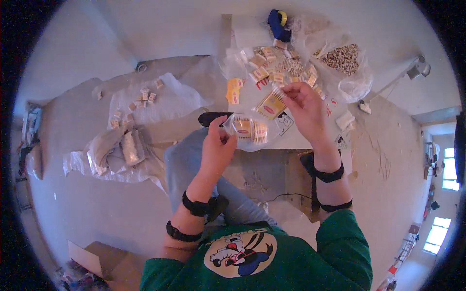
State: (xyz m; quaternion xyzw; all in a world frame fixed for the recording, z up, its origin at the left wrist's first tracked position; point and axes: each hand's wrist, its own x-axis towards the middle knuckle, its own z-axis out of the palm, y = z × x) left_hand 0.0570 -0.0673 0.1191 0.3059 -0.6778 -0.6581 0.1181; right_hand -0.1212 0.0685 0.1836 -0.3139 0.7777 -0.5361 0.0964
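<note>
My left hand pinches the edge of a clear plastic bag at the near side of the work surface. Inside that bag lie small packs of what look like cotton swabs with yellow labels. My right hand holds another flat swab pack by its upper right end, tilted just above and right of the bag. Its row of thin sticks with pale tips shows around a yellow label. Yellow label cards lie beyond the bag.
Loose swab packs are heaped on the white board. Behind them are a blue tape dispenser and a plastic bag of loose sticks. Plastic sheeting with small packs lies on the floor to the left; a cardboard box stands lower left.
</note>
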